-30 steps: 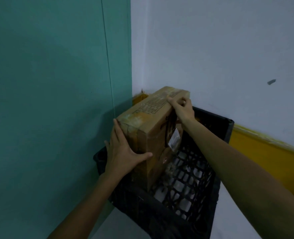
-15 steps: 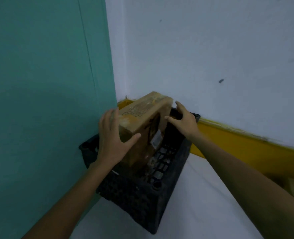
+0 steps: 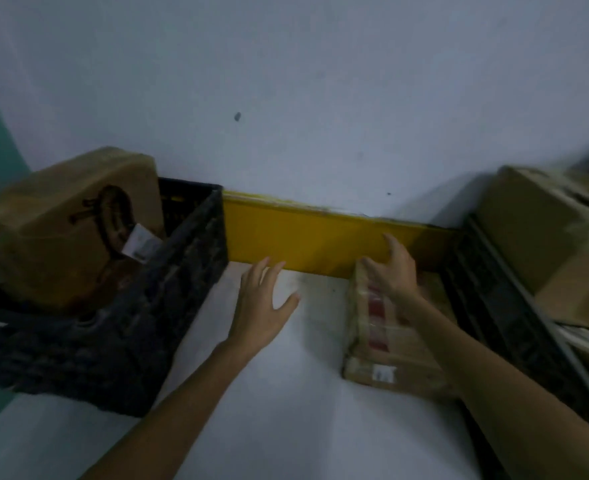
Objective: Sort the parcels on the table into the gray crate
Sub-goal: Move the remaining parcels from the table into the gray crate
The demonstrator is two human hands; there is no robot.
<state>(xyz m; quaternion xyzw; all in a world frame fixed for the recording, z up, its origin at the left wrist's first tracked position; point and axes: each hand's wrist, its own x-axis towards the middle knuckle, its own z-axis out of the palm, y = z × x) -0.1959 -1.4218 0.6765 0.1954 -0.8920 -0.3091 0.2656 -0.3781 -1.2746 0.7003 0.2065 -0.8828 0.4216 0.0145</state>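
A dark lattice crate (image 3: 168,306) stands on the white table at the left, with a large brown cardboard box (image 3: 68,226) leaning inside it and sticking out above its rim. A flat taped cardboard parcel (image 3: 386,344) with red markings lies on the table at the right. My right hand (image 3: 391,268) lies on the parcel's far end with its fingers spread over the top. My left hand (image 3: 263,303) hovers open above the table between the crate and the parcel, holding nothing.
A second dark crate (image 3: 514,317) stands at the right edge with cardboard boxes (image 3: 542,230) in it. A yellow band (image 3: 307,237) runs along the foot of the white wall behind the table. A teal wall closes the left side.
Both hands let go of the big box, which stays in the left crate. The view swung right; my right hand reached the flat parcel and my left hand moved out over the table.
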